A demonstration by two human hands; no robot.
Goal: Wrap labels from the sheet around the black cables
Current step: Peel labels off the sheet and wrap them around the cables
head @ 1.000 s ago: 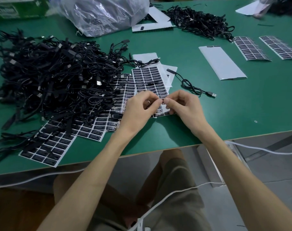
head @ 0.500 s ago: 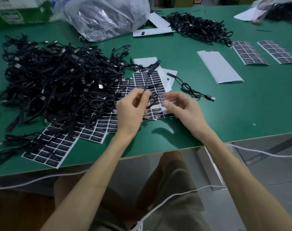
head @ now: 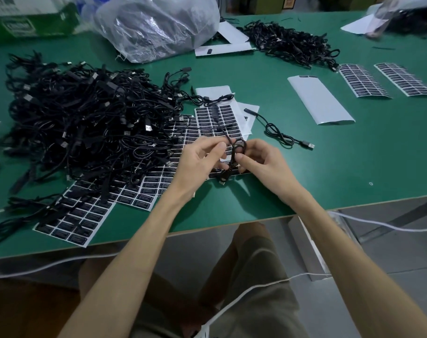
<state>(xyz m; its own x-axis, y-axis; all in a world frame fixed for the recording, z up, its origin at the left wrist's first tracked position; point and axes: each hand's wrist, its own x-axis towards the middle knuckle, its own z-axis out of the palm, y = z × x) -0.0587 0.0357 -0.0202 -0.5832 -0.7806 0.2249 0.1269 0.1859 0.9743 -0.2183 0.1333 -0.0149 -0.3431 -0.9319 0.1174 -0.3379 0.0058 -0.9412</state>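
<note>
Both my hands hold one short black cable (head: 232, 152) over a label sheet (head: 214, 120) near the table's front edge. My left hand (head: 200, 159) pinches it on the left, my right hand (head: 261, 159) pinches its looped part on the right. The cable's plug end hangs down below my fingers. A big tangle of black cables (head: 85, 123) lies to the left, partly over more label sheets (head: 78, 215). One loose black cable (head: 278, 135) lies just right of the sheet.
A clear plastic bag (head: 158, 25) and a second cable heap (head: 293, 42) sit at the back. A blank white backing sheet (head: 319, 101) and two more label sheets (head: 363, 80) lie at the right. A green box (head: 29, 23) stands far left. White cord (head: 256, 286) crosses my lap.
My hands lifted the cable off the sheet, and it now forms a loop between them. The camera view shifted down and nearer.
</note>
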